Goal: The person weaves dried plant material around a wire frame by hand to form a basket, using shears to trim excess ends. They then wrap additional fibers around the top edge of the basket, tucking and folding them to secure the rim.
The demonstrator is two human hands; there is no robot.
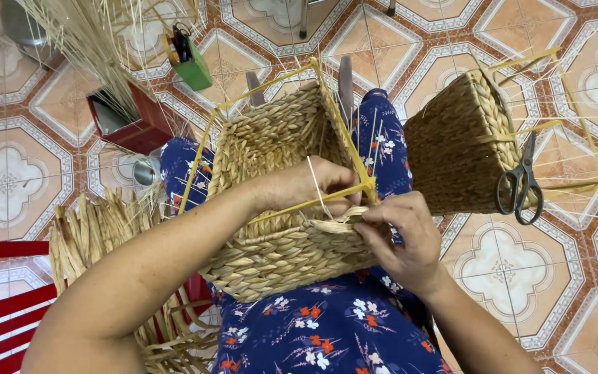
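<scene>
Left hand reaches across the woven basket on the lap, its fingers curled over the rim, clamping the yellow frame strip. Right hand comes in from the side, fingers pinching a flat straw strand at the rim.

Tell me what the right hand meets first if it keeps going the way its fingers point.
The right hand points up-left, fingers already on the flat straw strand at the woven basket's rim. Straight on lies the left hand gripping that rim, probably first; depth is unclear.
</scene>
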